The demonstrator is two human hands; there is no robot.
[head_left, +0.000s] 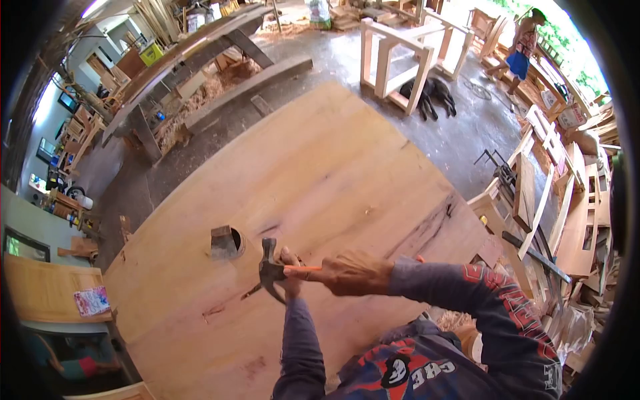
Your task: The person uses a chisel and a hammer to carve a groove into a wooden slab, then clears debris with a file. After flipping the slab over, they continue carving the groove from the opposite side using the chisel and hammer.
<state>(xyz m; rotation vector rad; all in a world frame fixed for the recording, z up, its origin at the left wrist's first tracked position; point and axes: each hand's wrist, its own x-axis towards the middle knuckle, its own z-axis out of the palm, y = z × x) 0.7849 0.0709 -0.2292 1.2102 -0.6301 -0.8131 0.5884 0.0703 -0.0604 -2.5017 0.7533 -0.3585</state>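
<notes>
My right hand [358,272] is closed around the orange handle of a claw hammer [269,270]. The hammer's dark metal head is over my left hand [291,280], covering part of it. My left hand looks closed, with the thumb up beside the hammer head; I cannot tell what its fingers hold. Beneath both hands spreads a large, pale wooden panel [300,160] with dark streaks and cracks. Up and left of the hammer, a small block [221,241] sits beside a round, dark-centred shape on the panel.
An unfinished wooden frame [385,63] stands on the floor, a black dog [437,97] lying by it. A person in blue shorts [517,63] is at the far right. Lumber and a clamp [500,170] crowd the right side. A long workbench [193,57] with shavings stands back left.
</notes>
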